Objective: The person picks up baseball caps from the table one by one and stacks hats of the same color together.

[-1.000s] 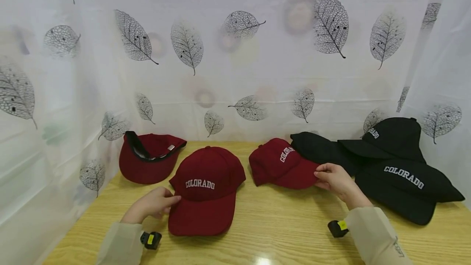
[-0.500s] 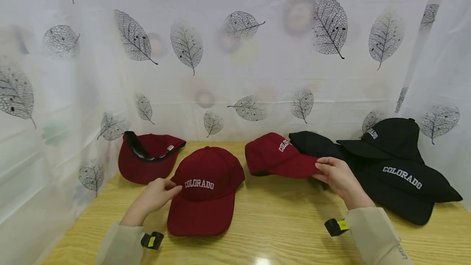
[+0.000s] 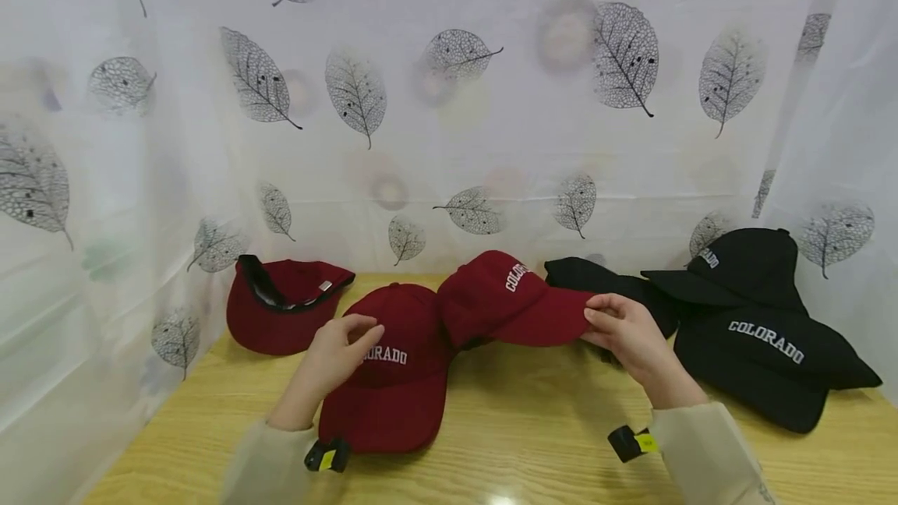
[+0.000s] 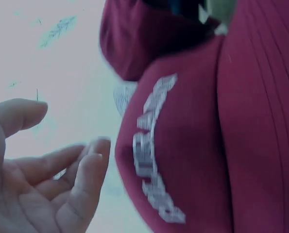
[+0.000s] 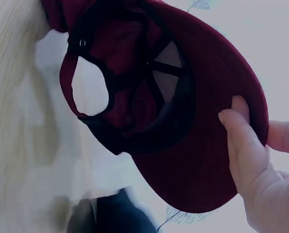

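Three red caps and three black ones share the wooden table (image 3: pixel 526 435). We see the right hand (image 3: pixel 629 337) pinch one of them, the raised red cap (image 3: pixel 484 298), by the edge of its brim (image 5: pixel 210 155), thumb on one face and fingers on the other. It tilts above the table, its back overlapping the nearer red cap (image 3: pixel 384 415) in the head view; we cannot tell whether they touch. The left hand (image 3: pixel 337 358) hovers before that nearer cap's lettering, with a modest gap between thumb and fingertips. Behind it, we find an upturned red cap (image 3: pixel 273 330).
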Motion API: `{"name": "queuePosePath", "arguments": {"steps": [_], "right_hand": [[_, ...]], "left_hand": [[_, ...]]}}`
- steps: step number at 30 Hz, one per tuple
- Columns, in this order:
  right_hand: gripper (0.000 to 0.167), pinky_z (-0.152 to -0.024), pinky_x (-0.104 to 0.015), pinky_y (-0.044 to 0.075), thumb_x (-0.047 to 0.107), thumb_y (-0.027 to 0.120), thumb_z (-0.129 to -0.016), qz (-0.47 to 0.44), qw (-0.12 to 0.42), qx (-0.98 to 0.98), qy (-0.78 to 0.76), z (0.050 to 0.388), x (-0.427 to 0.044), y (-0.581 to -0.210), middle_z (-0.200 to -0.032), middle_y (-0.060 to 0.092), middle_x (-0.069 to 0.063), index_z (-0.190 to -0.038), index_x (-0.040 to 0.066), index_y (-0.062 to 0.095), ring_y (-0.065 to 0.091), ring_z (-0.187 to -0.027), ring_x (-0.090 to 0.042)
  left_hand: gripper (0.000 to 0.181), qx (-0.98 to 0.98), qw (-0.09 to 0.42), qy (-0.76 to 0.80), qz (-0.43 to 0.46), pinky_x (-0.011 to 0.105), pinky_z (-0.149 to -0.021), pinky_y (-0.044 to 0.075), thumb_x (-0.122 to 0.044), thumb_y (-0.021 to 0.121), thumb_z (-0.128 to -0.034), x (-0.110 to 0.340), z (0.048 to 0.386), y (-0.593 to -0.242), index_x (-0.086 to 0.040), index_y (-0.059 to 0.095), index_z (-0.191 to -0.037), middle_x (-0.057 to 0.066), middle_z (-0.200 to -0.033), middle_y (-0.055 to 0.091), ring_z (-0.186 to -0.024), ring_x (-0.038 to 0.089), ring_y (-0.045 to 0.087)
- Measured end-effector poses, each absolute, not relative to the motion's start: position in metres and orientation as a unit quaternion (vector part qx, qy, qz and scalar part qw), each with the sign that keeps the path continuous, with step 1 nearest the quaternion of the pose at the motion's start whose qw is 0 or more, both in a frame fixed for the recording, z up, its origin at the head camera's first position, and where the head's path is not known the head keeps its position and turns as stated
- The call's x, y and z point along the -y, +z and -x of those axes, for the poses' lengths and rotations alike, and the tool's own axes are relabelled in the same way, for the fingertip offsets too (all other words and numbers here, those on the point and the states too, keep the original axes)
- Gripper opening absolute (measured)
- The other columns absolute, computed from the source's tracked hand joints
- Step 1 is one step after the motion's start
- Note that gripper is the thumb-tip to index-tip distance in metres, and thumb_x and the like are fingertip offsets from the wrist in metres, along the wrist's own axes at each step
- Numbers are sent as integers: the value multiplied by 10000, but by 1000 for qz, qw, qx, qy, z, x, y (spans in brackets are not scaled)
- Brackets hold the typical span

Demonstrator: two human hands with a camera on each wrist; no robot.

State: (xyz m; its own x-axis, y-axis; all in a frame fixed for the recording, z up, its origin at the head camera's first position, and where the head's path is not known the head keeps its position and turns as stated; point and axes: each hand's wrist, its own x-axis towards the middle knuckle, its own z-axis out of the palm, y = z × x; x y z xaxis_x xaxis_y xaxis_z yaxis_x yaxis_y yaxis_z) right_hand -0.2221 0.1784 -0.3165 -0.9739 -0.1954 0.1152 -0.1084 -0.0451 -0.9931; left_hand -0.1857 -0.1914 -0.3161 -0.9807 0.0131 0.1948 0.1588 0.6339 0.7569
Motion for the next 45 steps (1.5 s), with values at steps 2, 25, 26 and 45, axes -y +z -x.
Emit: {"name": "queuePosePath", "arguments": {"steps": [2,25,26,45], "right_hand": [[135,-689,-239,483,27,455,-909,119,25,-686,-717,218,-174,-313,-842,523,-30,-993,-69,413,566,-749,-89],[94,-732,-266,478,-22,503,-874,184,-81,-552,-809,183,-119,-306,-833,505,-35,-921,54,474,542,-792,-117],[95,-734,-268,478,-22,500,-876,187,-81,-553,-808,183,-116,-308,-832,504,-31,-921,57,472,542,-789,-114],[178,-695,-285,492,-90,492,-851,200,-67,-601,-771,184,-96,-325,-828,518,-11,-923,52,412,569,-760,-106]], "left_hand": [[398,891,90,-443,49,374,-767,452,-225,554,-876,184,189,-316,62,526,-1150,153,-1025,588,-875,251,566],[393,516,-42,-845,133,501,-954,266,-205,508,-909,117,196,-310,-91,331,-1241,36,-1169,457,-1100,190,438],[356,505,-45,-850,142,495,-955,269,-195,507,-910,116,195,-310,-104,350,-1216,23,-1145,470,-1081,182,453],[118,470,58,-872,125,287,-758,453,-12,461,-898,111,185,-306,-103,531,-925,9,-927,541,-856,141,555]]}}
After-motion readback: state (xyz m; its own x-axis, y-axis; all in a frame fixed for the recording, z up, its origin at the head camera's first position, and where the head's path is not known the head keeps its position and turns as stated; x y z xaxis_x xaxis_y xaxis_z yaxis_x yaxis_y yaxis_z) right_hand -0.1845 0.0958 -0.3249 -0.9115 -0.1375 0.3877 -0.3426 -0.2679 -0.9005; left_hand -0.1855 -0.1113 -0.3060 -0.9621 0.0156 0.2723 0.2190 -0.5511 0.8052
